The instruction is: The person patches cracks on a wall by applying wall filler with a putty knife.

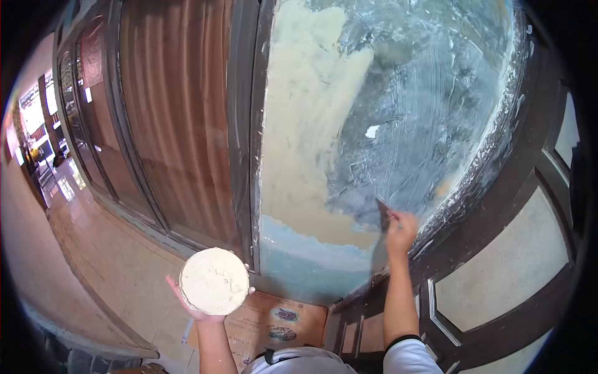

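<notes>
My left hand point(193, 307) supports a round container of cream-coloured paste point(214, 282) from below, its fingers around the rim at the lower left. My right hand point(402, 232) grips a putty knife point(384, 207), whose dark blade is at the wall's lower right part. The wall point(299, 118) carries a smooth cream coat on its left side and lower middle, streaky grey-blue on the right and pale blue-green at the bottom. A small white dab point(372, 131) sits on the grey-blue part.
A dark-framed window with brown curtains point(177, 112) stands left of the wall. Dark panelled woodwork point(504, 268) runs along the right. Printed cardboard point(268, 321) lies on the tiled floor point(118, 255) below. A corridor opens at the far left.
</notes>
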{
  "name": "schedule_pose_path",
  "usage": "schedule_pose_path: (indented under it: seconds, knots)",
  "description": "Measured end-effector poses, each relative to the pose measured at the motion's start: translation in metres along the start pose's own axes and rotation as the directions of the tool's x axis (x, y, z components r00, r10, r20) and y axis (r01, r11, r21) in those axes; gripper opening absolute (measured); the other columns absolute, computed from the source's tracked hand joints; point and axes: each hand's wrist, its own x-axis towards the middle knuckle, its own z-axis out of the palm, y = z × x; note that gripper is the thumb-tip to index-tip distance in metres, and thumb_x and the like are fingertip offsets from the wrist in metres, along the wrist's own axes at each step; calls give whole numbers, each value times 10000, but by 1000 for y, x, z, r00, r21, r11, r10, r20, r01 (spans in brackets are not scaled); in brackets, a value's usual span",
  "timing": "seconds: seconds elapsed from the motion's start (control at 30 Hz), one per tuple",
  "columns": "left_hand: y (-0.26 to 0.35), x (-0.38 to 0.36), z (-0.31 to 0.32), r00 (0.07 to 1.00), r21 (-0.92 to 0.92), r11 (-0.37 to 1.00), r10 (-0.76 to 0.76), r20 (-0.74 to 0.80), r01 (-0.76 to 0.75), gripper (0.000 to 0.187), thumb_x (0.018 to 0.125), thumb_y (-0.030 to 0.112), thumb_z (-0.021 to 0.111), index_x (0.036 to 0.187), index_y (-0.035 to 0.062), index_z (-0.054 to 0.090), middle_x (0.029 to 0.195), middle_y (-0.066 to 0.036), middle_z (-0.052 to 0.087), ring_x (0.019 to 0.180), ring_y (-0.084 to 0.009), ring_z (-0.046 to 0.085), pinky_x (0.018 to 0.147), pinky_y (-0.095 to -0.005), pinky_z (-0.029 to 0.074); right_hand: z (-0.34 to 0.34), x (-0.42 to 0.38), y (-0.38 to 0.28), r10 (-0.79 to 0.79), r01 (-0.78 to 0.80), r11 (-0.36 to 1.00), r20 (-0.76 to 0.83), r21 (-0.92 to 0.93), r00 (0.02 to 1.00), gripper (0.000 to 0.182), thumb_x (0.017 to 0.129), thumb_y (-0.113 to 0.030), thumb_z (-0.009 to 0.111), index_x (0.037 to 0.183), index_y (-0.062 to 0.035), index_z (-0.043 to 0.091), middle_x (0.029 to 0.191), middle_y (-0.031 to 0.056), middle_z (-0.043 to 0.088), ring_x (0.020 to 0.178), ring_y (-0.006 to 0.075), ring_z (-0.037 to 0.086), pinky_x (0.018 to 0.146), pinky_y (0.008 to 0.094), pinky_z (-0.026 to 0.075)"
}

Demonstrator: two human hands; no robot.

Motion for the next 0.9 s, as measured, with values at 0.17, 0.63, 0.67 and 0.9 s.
schedule_pose_path:
  seconds: [0.17, 0.63, 0.67, 0.9]
  knots:
    - [-28, 14, -13, 986, -1, 987, -161, 42, 161, 1111, 808, 946, 306, 1555, 129, 395, 1549, -262, 418, 1315, -652, 415, 888, -873, 391, -36, 5, -50, 493, -645, 497, 423, 580, 760, 140, 971, -108, 718, 1046, 8, 692, 952, 22, 729, 806, 120, 669, 754, 285, 537]
    - [-77, 40, -77, 905, 80, 905, -423, 43, 419, 987, 907, 841, 379, 1407, 11, 566, 1417, -203, 598, 1253, -396, 607, 1039, -557, 508, 25, -150, -105, -50, -974, -187, 989, 126, 138, 256, 1026, -200, 648, 1197, -10, 643, 1052, 72, 733, 902, 137, 718, 805, 293, 590]
    - [-75, 37, -75, 909, 81, 909, -414, 44, 410, 988, 910, 839, 379, 1402, 3, 569, 1411, -207, 602, 1245, -399, 612, 1034, -556, 512, 22, -154, -106, -39, -974, -187, 990, 126, 136, 256, 1026, -200, 648, 1197, -10, 643, 1052, 72, 733, 902, 137, 718, 805, 293, 590]
    - [-63, 22, -62, 892, 64, 900, -435, 121, 430, 983, 928, 824, 365, 1391, -18, 572, 1380, -218, 620, 1209, -399, 635, 1010, -556, 532, -10, -151, -124, 82, -964, -151, 975, 218, 208, 227, 1001, -173, 689, 1159, -16, 644, 1016, 64, 726, 854, 117, 706, 769, 276, 584]
